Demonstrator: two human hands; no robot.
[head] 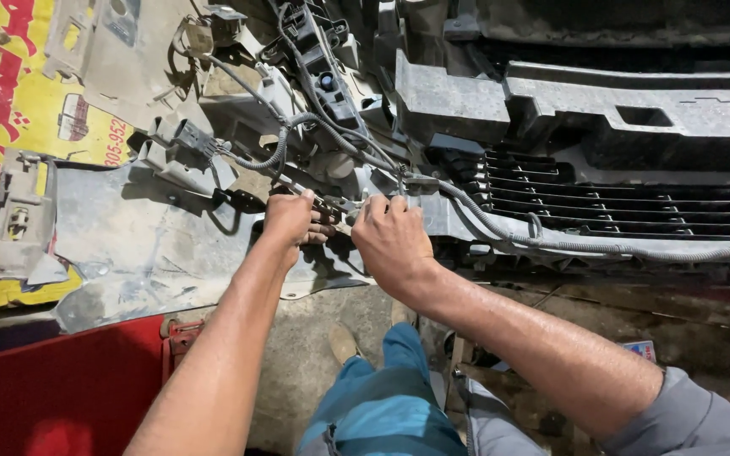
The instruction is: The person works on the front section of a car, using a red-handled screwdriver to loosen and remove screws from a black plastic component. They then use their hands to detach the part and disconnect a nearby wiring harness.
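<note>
Blue trousers (382, 405) fill the bottom edge below my forearms. Above them my left hand (291, 218) and right hand (390, 236) meet on a small metal fitting (336, 213) against the inside of a grey car bumper (171, 236); both hands are curled tight around it, fingertips nearly touching. Ribbed wiring conduit (551, 243) runs rightward past the black grille (627, 207).
</note>
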